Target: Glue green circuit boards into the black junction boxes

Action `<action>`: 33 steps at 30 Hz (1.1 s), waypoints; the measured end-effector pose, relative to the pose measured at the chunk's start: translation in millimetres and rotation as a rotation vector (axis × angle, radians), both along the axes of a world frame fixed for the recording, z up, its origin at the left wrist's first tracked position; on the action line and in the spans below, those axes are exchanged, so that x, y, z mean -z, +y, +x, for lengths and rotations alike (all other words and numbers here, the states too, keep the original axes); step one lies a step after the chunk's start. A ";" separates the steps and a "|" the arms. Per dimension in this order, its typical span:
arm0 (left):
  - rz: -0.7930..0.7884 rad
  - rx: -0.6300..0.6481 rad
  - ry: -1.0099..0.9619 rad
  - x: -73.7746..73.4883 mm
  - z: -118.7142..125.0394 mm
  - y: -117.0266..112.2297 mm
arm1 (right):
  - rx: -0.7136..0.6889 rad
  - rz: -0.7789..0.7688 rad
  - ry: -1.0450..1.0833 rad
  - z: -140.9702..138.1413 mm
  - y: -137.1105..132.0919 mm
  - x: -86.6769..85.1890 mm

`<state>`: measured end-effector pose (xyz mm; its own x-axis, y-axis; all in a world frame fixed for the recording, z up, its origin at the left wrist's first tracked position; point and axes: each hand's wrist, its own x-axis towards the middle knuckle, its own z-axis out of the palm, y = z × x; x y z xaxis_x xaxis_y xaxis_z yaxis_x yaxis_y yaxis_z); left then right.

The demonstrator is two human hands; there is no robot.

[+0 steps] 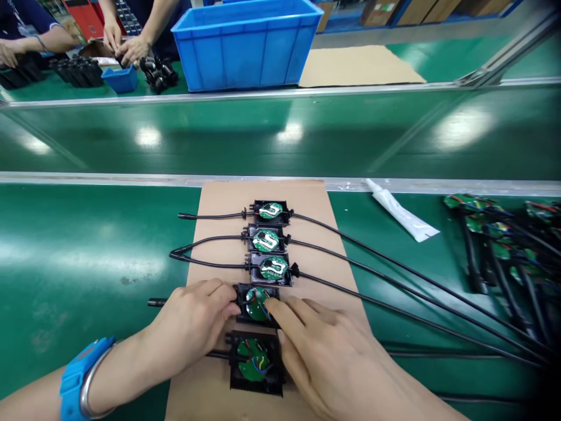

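Observation:
A black plastic housing (pixel 244 317) holding a round green circuit board (pixel 254 303) lies between my hands on a cardboard sheet (pixel 302 193). My left hand (pixel 197 321) pinches the black cable (pixel 156 302) at the housing's left edge; its fingertips partly hide the grip. My right hand (pixel 319 345) is closed around the housing's right side, index fingertip on the board by the wires. Nearer me sits another housing (pixel 277 386) with its board and coloured wires showing. Farther off, a column of similar housings (pixel 284 278) has boards with white S-shaped strips, cables running out both sides.
A white tube (pixel 402 214) lies right of the cardboard. Wired boards and black cables (pixel 495 234) are heaped at the far right. Beyond the metal rail stands a blue bin (pixel 245 52). Co-workers' hands (pixel 131 49) handle black parts at the upper left, near a small blue tray (pixel 120 80).

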<state>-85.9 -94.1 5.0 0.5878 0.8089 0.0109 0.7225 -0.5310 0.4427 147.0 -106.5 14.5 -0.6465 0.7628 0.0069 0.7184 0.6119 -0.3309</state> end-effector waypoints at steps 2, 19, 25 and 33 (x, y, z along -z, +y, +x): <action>-0.003 0.007 -0.028 -1.5 -2.2 2.2 | -0.005 0.001 -0.024 -3.5 0.6 1.4; 0.267 0.241 0.413 -6.3 6.8 0.4 | 0.025 -0.133 -0.121 -17.7 1.8 3.0; 0.257 0.229 0.043 -6.1 11.7 1.8 | 0.133 -0.344 0.001 4.5 -1.7 -5.1; 0.093 0.332 -0.074 15.5 16.4 1.6 | 0.099 -0.238 0.121 6.9 0.1 4.1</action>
